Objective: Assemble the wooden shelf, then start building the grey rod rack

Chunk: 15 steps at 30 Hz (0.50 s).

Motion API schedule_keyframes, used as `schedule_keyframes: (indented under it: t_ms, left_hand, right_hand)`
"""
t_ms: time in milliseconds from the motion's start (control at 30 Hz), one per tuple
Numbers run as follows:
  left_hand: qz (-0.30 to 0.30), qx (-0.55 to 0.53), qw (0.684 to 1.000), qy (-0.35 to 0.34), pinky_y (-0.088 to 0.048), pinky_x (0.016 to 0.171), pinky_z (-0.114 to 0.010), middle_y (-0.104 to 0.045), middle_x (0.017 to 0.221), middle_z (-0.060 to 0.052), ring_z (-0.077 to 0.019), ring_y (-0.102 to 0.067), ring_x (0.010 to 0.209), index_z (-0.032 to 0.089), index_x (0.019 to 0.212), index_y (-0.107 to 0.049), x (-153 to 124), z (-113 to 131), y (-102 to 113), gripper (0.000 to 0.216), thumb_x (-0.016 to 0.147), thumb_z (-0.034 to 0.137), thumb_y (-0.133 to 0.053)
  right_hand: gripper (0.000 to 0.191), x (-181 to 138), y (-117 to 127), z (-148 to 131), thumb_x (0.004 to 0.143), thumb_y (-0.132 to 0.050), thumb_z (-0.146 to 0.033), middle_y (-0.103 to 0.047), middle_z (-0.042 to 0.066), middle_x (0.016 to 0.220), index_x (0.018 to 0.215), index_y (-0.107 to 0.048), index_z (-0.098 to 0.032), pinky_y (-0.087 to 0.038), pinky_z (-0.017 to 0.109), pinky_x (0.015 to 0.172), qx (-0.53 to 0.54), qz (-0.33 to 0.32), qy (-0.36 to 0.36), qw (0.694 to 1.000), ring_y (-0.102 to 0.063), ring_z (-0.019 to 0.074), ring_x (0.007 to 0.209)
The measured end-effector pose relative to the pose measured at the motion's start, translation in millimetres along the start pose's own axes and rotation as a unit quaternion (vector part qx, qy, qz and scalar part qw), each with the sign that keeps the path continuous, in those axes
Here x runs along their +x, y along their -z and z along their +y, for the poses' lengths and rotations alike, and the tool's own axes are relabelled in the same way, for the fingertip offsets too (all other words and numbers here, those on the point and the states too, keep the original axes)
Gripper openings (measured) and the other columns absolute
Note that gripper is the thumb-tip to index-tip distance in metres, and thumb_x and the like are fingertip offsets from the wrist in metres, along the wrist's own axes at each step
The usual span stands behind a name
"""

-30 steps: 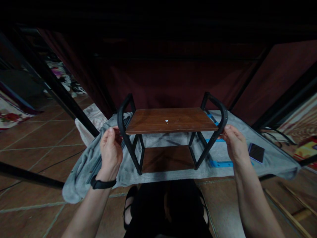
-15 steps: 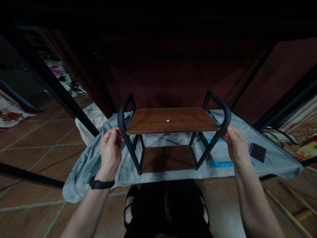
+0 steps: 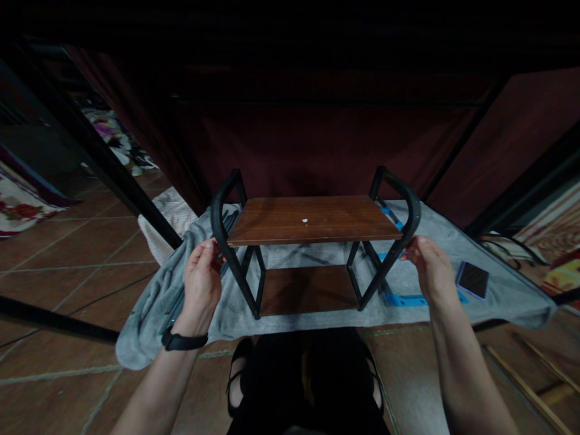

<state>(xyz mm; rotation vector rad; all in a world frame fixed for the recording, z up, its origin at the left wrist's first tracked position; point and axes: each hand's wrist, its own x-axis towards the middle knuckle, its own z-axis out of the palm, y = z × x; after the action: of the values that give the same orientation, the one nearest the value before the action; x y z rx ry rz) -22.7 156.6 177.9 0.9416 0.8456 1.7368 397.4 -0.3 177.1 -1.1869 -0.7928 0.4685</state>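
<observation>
Now the left hand (image 3: 203, 281) and right hand (image 3: 430, 269) flank a white-specked shelf rack (image 3: 344, 217), each grip's closure unclear.

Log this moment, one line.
left hand: at rack, left side | right hand: at rack, right side | phone: on grey cloth

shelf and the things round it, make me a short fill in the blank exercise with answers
The shelf has ____ brown boards.
The black band circles the ____ wrist.
The strip by the right hand is coloured ____.
The phone lies ____ the cloth.

Missing words: two; left; blue; on.
</observation>
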Motion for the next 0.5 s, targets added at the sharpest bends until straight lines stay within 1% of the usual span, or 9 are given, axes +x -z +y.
schedule_keyframes:
  t_ms: [133,300,400,500]
  left_hand:
    - [-0.006,0.032,0.999,0.027,-0.045,0.063,-0.020,-0.069,0.083,0.001,-0.0109,-0.060,0.073,0.019,0.082,-0.070,-1.5,-12.4,10.2,0.023,0.071,0.038,-0.079]
    - [0.005,0.054,0.994,0.096,-0.044,0.059,-0.020,-0.068,0.080,0.001,-0.0102,-0.058,0.069,0.018,0.080,-0.068,-6.3,-28.4,25.0,0.026,0.065,0.036,-0.081]
    - [0.018,0.056,0.992,0.116,-0.045,0.059,-0.020,-0.066,0.079,0.002,-0.0101,-0.058,0.070,0.018,0.079,-0.067,-8.8,-31.7,32.4,0.029,0.061,0.034,-0.083]
    - [0.024,0.054,0.991,0.123,-0.045,0.057,-0.020,-0.066,0.080,0.002,-0.0098,-0.058,0.068,0.017,0.080,-0.067,-8.8,-30.3,36.8,0.029,0.062,0.034,-0.083]
  right_hand:
    - [0.035,-4.3,9.1,13.1,0.079,-0.072,-0.055,-0.068,0.002,0.082,0.087,-0.072,-0.021,-0.050,0.024,0.058,-0.001,0.012,-0.030,0.999,-0.061,0.0142,0.071]
    - [0.036,-14.1,20.9,32.4,0.079,-0.073,-0.056,-0.070,0.003,0.084,0.088,-0.073,-0.022,-0.051,0.025,0.059,-0.010,0.017,-0.066,0.998,-0.061,0.0146,0.072]
    - [0.039,-19.3,26.4,38.9,0.078,-0.071,-0.060,-0.070,0.004,0.084,0.088,-0.074,-0.021,-0.051,0.026,0.059,-0.023,0.016,-0.084,0.996,-0.061,0.0152,0.072]
    - [0.041,-21.7,29.5,39.3,0.077,-0.071,-0.061,-0.070,0.005,0.085,0.087,-0.074,-0.021,-0.051,0.026,0.059,-0.032,0.026,-0.090,0.995,-0.061,0.0160,0.073]
